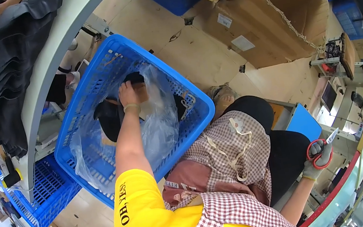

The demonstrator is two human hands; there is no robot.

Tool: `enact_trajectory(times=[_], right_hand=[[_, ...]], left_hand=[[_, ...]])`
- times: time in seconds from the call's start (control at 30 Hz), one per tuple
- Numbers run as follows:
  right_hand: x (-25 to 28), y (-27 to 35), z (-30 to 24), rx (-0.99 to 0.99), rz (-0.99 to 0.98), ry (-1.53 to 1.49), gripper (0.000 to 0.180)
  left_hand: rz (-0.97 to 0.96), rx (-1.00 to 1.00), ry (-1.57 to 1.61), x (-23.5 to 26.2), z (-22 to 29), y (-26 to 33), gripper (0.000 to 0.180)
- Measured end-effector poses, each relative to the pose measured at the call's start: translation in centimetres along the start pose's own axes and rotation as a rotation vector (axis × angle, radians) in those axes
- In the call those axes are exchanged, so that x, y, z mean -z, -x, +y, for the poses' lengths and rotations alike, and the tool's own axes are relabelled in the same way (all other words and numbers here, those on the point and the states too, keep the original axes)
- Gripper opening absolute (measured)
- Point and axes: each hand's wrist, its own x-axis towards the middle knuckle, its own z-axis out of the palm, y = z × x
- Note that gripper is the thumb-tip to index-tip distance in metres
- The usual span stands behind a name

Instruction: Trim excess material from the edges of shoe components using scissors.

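The yellow sleeve [137, 208] was nearest, just below the basket [206, 105], and the checked apron [237, 210] lay to its right. The black pieces [110, 121] were inside the basket, together with a clear bag [159, 127], which lay loose around them.

For doing this reach well, I think the fingers should have taken one piece by its edge, with the loose plastic pushed aside, so that it was not caught together with the piece. Also the scissors [320, 157] were better left well away from the basket, as they were, with the blades turned outward.

The left hand [128, 93] was inside the basket, its fingers bent down at a black piece, with a tan surface just beside. How far it was open, or whether it gripped, I could not tell. The right hand [315, 167], gloved in grey, was well right of the basket, closed around the scissors' red handles.
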Motion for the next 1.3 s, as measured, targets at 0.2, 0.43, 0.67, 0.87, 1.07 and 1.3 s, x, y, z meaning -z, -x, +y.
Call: enact_trajectory(times=[0.2, 0.43, 0.67, 0.87, 1.07, 1.3], right_hand=[[1.2, -0.5, -0.1, 0.000, 0.023, -0.012, 0.028], [-1.2, -0.3, 0.1, 0.002, -0.067, -0.022, 0.033], [-4.6, 1.2, 1.2, 0.083, -0.031, 0.071, 0.036], [-11.1, 7.9, 3.9, -0.203, -0.540, 0.082, 0.057], [-12.9, 10.7, 1.3, 0.005, -0.418, 0.349, 0.072], [-10.6, 10.9, -0.4, 0.166, -0.073, 0.262, 0.061]], left_hand=[[-0.222, -0.136, -0.293, -2.7, 0.1, -3.7, 0.017], [0.114, -0.348, -0.366, 5.9, -2.2, 2.0, 0.026], [0.600, 0.060, -0.022, 25.5, -2.4, 6.4, 0.053], [0.407, 0.113, 0.851, 29.6, 8.3, 7.9, 0.028], [-0.152, -0.097, 1.327, 26.9, 21.9, 10.5, 0.024], [-0.456, -0.209, 1.456, 20.7, 30.5, 15.1, 0.032]])
